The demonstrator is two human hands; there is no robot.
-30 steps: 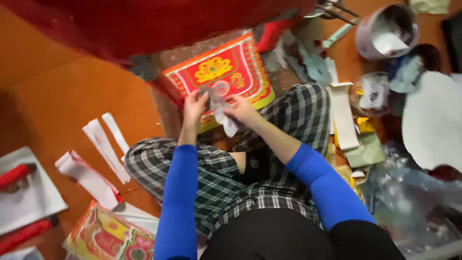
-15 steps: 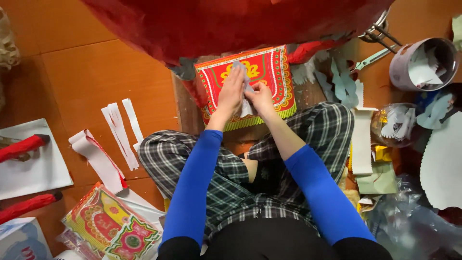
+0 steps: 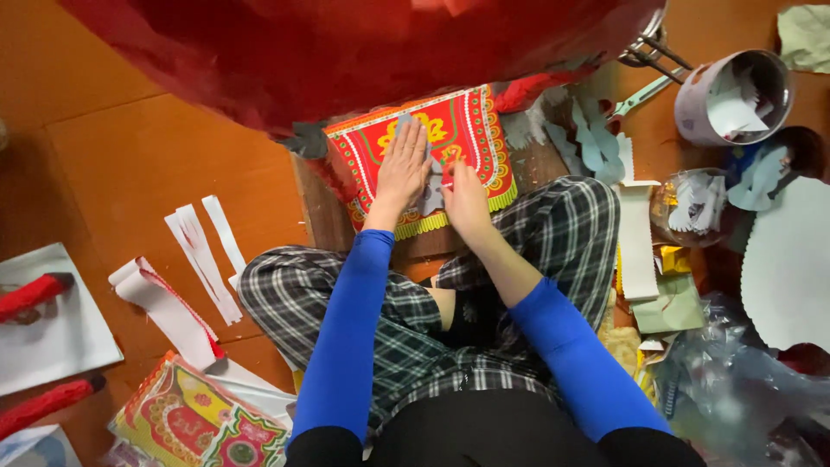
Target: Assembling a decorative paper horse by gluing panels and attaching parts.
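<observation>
I sit cross-legged on an orange floor. A red paper panel (image 3: 471, 121) with yellow ornament and a fringed edge lies on a wooden board in front of my knees. My left hand (image 3: 403, 169) lies flat on it, fingers spread, pressing a small pale grey paper piece (image 3: 430, 201) onto the panel. My right hand (image 3: 464, 195) rests beside it, fingers bent, touching the same piece at its edge. A large red shiny object (image 3: 346, 43) hangs over the far side.
White paper strips (image 3: 203, 251) lie on the floor at left, near a white sheet (image 3: 52, 337) and red rolls. A printed colourful sheet (image 3: 194, 419) sits lower left. At right are a lilac pot (image 3: 735, 91) of scraps, scissors (image 3: 644, 52), a glass bowl (image 3: 696, 203) and plastic bags.
The hands went from holding the pale paper piece up in the air to laying it down on the red panel; the left hand now presses flat. The camera drew nearer.
</observation>
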